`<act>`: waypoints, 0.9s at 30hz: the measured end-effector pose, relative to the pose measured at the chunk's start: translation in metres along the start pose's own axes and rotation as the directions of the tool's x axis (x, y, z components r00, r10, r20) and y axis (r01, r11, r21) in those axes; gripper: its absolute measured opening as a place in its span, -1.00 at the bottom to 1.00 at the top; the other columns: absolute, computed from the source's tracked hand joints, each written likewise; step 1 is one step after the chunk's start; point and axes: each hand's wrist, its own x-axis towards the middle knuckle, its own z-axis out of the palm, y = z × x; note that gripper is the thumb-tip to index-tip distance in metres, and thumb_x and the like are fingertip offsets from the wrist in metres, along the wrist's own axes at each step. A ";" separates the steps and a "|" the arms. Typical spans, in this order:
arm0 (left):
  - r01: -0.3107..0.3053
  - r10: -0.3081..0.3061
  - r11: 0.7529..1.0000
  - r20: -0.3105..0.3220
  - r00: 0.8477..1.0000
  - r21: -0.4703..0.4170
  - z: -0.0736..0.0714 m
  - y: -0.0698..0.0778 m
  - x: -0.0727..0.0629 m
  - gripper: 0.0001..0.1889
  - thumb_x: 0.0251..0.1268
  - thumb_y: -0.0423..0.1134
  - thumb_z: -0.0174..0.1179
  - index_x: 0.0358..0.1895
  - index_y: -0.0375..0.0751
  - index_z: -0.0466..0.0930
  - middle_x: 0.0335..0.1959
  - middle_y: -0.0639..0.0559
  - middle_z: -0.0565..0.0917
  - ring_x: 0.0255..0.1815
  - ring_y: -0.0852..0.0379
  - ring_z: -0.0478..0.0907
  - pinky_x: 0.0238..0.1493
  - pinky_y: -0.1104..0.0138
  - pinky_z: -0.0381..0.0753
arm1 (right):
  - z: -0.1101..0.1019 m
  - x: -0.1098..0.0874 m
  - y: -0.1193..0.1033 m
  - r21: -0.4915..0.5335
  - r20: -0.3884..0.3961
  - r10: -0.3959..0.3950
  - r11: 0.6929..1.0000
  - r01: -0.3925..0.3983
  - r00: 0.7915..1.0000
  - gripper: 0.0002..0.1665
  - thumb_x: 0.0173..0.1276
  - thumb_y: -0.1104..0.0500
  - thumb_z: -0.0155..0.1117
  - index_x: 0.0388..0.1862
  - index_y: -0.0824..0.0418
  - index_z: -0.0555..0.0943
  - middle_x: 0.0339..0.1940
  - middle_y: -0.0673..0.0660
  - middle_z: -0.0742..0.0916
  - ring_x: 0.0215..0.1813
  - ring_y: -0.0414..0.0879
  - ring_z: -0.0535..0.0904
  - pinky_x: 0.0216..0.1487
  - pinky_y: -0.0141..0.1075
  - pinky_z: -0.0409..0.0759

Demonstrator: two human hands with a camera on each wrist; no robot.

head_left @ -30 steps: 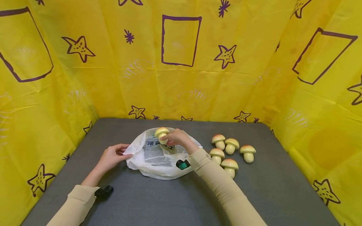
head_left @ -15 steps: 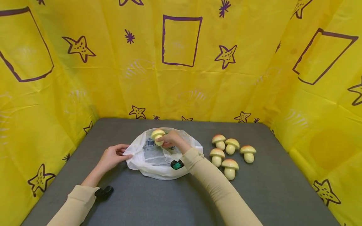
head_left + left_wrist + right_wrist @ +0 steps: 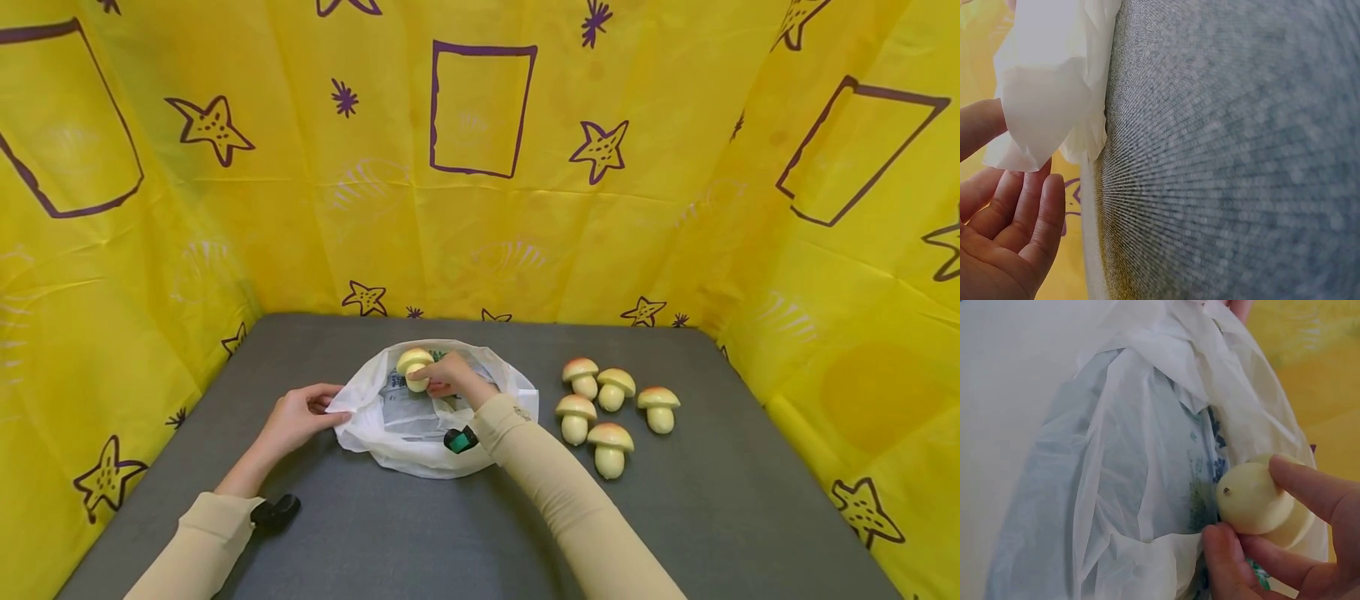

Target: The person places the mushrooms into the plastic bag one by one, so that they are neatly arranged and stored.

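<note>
A white plastic bag [image 3: 442, 462] with printed characters lies on the table, its mouth spread toward me. My left hand [image 3: 300, 417] pinches the bag's left rim between thumb and fingers; the left wrist view shows the thin white film [image 3: 1041, 106] between them. Inside the bag's mouth, my right hand [image 3: 453, 375] grips a toy mushroom [image 3: 414, 360] by its pale stem. That stem's round end [image 3: 1250, 497] faces the camera in the right wrist view, with thumb and fingers around it. The cap is partly hidden there.
Several more toy mushrooms with yellow and orange caps, one of them a mushroom [image 3: 610, 448] nearest me, stand or lie to the right of the bag. The dark grey table [image 3: 390, 542] is bounded by yellow patterned cloth [image 3: 480, 250] at the back and sides.
My right hand has moved left and slightly down into the bag's mouth with the mushroom. The left hand keeps its place on the rim.
</note>
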 end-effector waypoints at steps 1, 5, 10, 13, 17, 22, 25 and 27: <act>-0.001 0.001 1.000 0.001 1.000 0.000 0.000 0.000 0.000 -0.47 0.00 0.00 0.42 0.04 -0.20 0.61 -0.28 -0.05 0.65 -0.30 0.10 0.53 -0.34 0.42 0.53 | 0.000 0.001 0.000 -0.005 0.000 0.004 1.000 -0.004 1.000 -0.42 0.00 0.04 0.55 -0.19 0.33 0.43 -0.40 0.14 0.54 -0.41 -0.05 0.62 -0.20 -0.25 0.67; -0.005 0.005 1.000 0.004 1.000 0.001 0.000 0.001 0.000 -0.47 0.00 -0.01 0.42 0.04 -0.21 0.61 -0.28 -0.05 0.65 -0.29 0.10 0.53 -0.34 0.43 0.53 | 0.001 0.004 0.003 -0.013 0.012 -0.001 1.000 0.001 1.000 -0.47 0.01 0.05 0.54 -0.23 0.32 0.46 -0.44 0.14 0.57 -0.44 -0.05 0.64 -0.24 -0.25 0.67; 0.005 -0.005 1.000 0.006 1.000 0.004 -0.001 0.002 0.000 -0.47 0.00 -0.01 0.42 0.05 -0.20 0.61 -0.27 -0.05 0.65 -0.29 0.09 0.52 -0.33 0.42 0.53 | 0.004 0.011 0.007 -0.008 0.018 -0.009 1.000 0.010 1.000 -0.45 -0.03 0.08 0.57 -0.24 0.31 0.45 -0.49 0.14 0.57 -0.54 -0.08 0.61 -0.41 -0.30 0.66; 0.010 -0.010 1.000 0.004 1.000 0.006 -0.001 0.002 0.000 -0.47 0.01 -0.01 0.42 0.05 -0.20 0.61 -0.26 -0.06 0.65 -0.28 0.09 0.53 -0.32 0.42 0.53 | 0.006 0.015 0.008 -0.011 0.006 0.001 1.000 -0.001 1.000 -0.41 -0.07 0.07 0.59 -0.22 0.32 0.45 -0.50 0.14 0.57 -0.58 -0.09 0.59 -0.48 -0.31 0.64; 0.011 -0.011 1.000 0.005 1.000 0.003 -0.002 0.002 0.000 -0.48 0.02 -0.03 0.42 0.05 -0.20 0.60 -0.24 -0.07 0.65 -0.26 0.08 0.53 -0.31 0.41 0.54 | 0.008 0.016 0.008 -0.020 -0.005 0.007 1.000 -0.007 1.000 -0.39 -0.08 0.05 0.60 -0.20 0.33 0.47 -0.52 0.15 0.60 -0.60 -0.10 0.59 -0.50 -0.32 0.63; 0.009 -0.009 1.000 0.008 1.000 0.005 -0.002 0.001 0.000 -0.48 0.02 -0.03 0.42 0.06 -0.20 0.60 -0.23 -0.07 0.65 -0.25 0.08 0.53 -0.30 0.40 0.54 | 0.009 0.015 0.010 -0.002 -0.002 0.011 1.000 -0.011 1.000 -0.40 -0.07 0.06 0.59 -0.20 0.33 0.46 -0.52 0.17 0.65 -0.59 -0.09 0.63 -0.44 -0.31 0.65; 0.010 -0.010 1.000 0.008 1.000 0.004 -0.002 0.001 0.000 -0.47 0.01 -0.01 0.42 0.06 -0.20 0.60 -0.23 -0.07 0.65 -0.25 0.07 0.53 -0.30 0.40 0.54 | 0.010 0.016 0.010 0.011 -0.004 0.029 1.000 -0.029 1.000 -0.38 -0.06 0.08 0.59 -0.15 0.35 0.47 -0.46 0.20 0.66 -0.53 -0.06 0.67 -0.39 -0.29 0.66; 0.011 -0.011 1.000 0.010 1.000 0.004 -0.002 0.001 0.000 -0.46 0.02 0.00 0.42 0.06 -0.19 0.60 -0.23 -0.07 0.65 -0.24 0.07 0.53 -0.30 0.40 0.54 | 0.010 0.017 0.009 0.020 0.000 0.043 0.999 -0.043 0.999 -0.36 -0.08 0.09 0.60 -0.13 0.38 0.47 -0.46 0.22 0.66 -0.53 -0.04 0.68 -0.41 -0.29 0.66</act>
